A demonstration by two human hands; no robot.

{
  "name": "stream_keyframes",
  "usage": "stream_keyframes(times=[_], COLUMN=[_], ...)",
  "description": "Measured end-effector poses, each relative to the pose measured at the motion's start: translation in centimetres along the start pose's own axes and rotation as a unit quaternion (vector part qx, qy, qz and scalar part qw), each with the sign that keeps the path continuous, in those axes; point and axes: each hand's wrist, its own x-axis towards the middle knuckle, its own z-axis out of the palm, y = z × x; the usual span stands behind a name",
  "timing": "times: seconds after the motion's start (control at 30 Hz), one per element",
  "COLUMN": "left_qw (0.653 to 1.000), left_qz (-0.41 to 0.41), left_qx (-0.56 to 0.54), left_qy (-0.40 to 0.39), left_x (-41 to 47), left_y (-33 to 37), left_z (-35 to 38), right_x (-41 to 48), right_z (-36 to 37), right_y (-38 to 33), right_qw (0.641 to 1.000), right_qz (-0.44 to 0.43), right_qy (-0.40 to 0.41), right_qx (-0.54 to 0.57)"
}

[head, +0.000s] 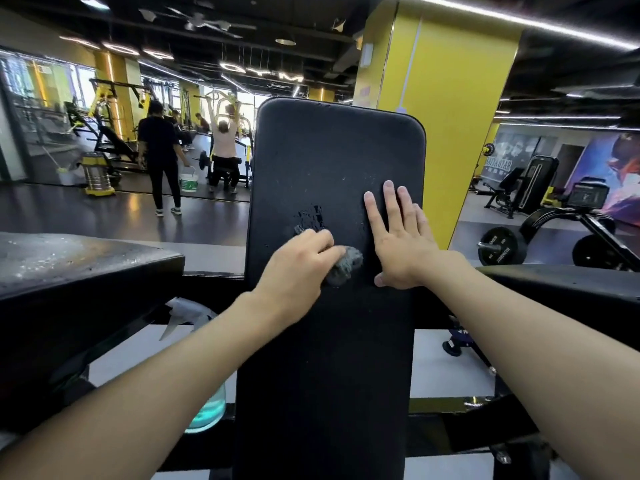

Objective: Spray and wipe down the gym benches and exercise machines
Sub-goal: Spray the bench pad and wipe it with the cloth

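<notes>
A black padded back pad (pixel 332 147) of an exercise machine stands upright in front of me, with wet spray droplets near its middle. My left hand (pixel 294 261) grips a crumpled grey cloth (pixel 344 268) and presses it against the pad just below the wet patch. My right hand (pixel 398 237) lies flat on the pad's right side with fingers straight and spread. A spray bottle (pixel 204 403) with blue-green liquid and a white trigger head stands low on the left behind my left forearm, partly hidden.
A black arm pad (pixel 79 261) with droplets sits at left, another at right (pixel 571 285). A yellow pillar (pixel 450 98) rises behind. Two people, a vacuum (pixel 98 174) and a bucket (pixel 188 181) stand far left. Weight plates (pixel 498 245) lie at right.
</notes>
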Motion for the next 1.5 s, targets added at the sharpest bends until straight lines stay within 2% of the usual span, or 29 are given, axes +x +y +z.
stream_keyframes(times=[0.07, 0.17, 0.2, 0.33, 0.4, 0.57, 0.73, 0.77, 0.9, 0.93, 1.03, 1.1, 1.13, 1.23, 1.27, 1.4, 1.47, 1.5], left_qw=[1.0, 0.987, 0.986, 1.0, 1.0, 0.988, 1.0, 0.999, 0.986, 0.987, 1.0, 0.999, 0.999, 0.981, 0.979, 0.998, 0.998, 0.994], left_qz=[-0.021, -0.137, -0.141, -0.015, 0.018, -0.113, 0.008, 0.001, -0.137, -0.13, -0.022, 0.017, -0.002, -0.154, -0.164, -0.058, -0.053, -0.083], left_qx=[0.01, 0.001, 0.001, 0.003, 0.014, 0.001, 0.015, 0.031, 0.018, 0.013, 0.011, 0.041, 0.052, 0.023, 0.01, 0.0, 0.022, 0.028], left_qy=[0.012, 0.083, 0.09, 0.013, -0.005, 0.109, 0.014, 0.015, 0.097, 0.095, 0.016, -0.004, 0.015, 0.116, 0.118, 0.022, 0.034, 0.061], left_x=[1.3, 3.5, 3.3, -0.9, -0.6, 1.7, -0.9, -0.1, 2.2, 1.6, -1.4, -1.3, -0.5, 0.9, 0.6, -2.6, -1.7, -1.2], left_y=[-0.9, -2.0, -1.8, 0.6, -0.4, -1.4, -0.3, -1.0, -3.2, -2.8, -1.1, -2.0, -2.8, -3.5, -2.9, -0.8, -2.3, -3.0], left_z=[-0.9, -1.9, -1.7, 0.4, -0.2, -0.7, 0.2, -0.5, -2.5, -2.1, -0.8, -1.5, -2.0, -2.4, -1.9, -0.8, -1.8, -2.3], right_x=[-0.1, -0.3, -0.3, -0.3, -0.3, -0.4, -0.4, -0.4, -0.1, -0.1, 0.0, 0.2, 0.3, 0.2, 0.1, -0.7, -0.7, -0.7], right_z=[-0.1, 0.0, 0.1, 0.1, 0.2, 0.2, 0.1, -0.1, -0.6, -0.3, 1.1, 1.3, 1.2, 1.3, 1.4, 0.8, 0.4, 0.4], right_y=[-0.1, -0.2, -0.2, -0.2, -0.2, -0.2, -0.2, -0.4, -2.2, -2.7, -2.7, -2.5, -2.5, -2.4, -2.4, -3.4, -4.4, -4.9], right_qw=[1.0, 1.0, 1.0, 1.0, 1.0, 1.0, 1.0, 1.0, 0.997, 0.996, 0.996, 0.996, 0.997, 0.997, 0.996, 0.994, 0.993, 0.994], right_qz=[0.004, 0.008, 0.008, 0.005, 0.01, 0.011, 0.015, 0.014, 0.026, 0.03, 0.04, 0.039, 0.037, 0.031, 0.034, 0.038, 0.014, -0.001], right_qy=[-0.004, 0.001, 0.004, 0.002, 0.006, 0.007, 0.0, -0.009, -0.019, -0.009, 0.029, 0.027, 0.022, 0.028, 0.035, 0.082, 0.088, 0.084], right_qx=[0.0, 0.0, 0.002, -0.004, -0.006, -0.006, 0.002, 0.009, 0.076, 0.081, 0.071, 0.07, 0.07, 0.072, 0.075, 0.054, 0.075, 0.075])
